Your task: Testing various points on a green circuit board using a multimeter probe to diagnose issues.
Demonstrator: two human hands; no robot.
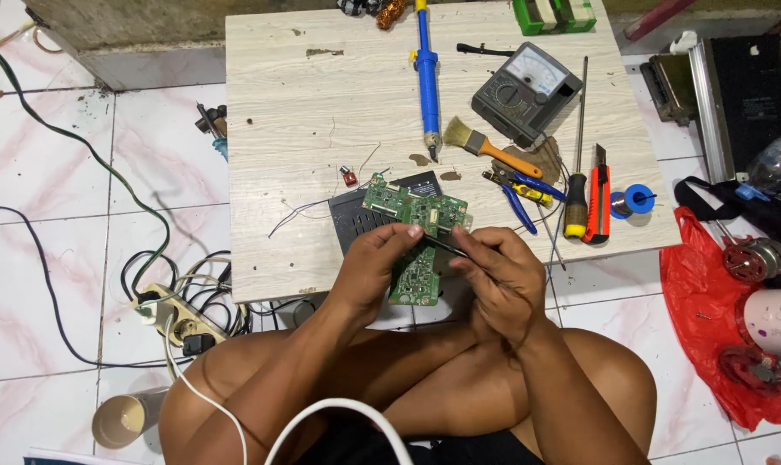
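At the near edge of the low wooden table (321, 112), a green circuit board (416, 232) is held over a black device casing (356, 220). Left hand (373, 263) grips the board's left side, fingers curled over its top face. Right hand (498, 280) is closed around a thin dark tool (446, 245), its tip touching the board. Farther back on the table: a blue soldering iron (425, 73), an analogue multimeter (526, 82), an orange-handled brush (485, 146). Toward the table's right edge lie a yellow-handled screwdriver (577, 172), a red utility knife (598, 194) and a solder spool (635, 200). Left of the table, on the floor, sits a power strip (179, 319).
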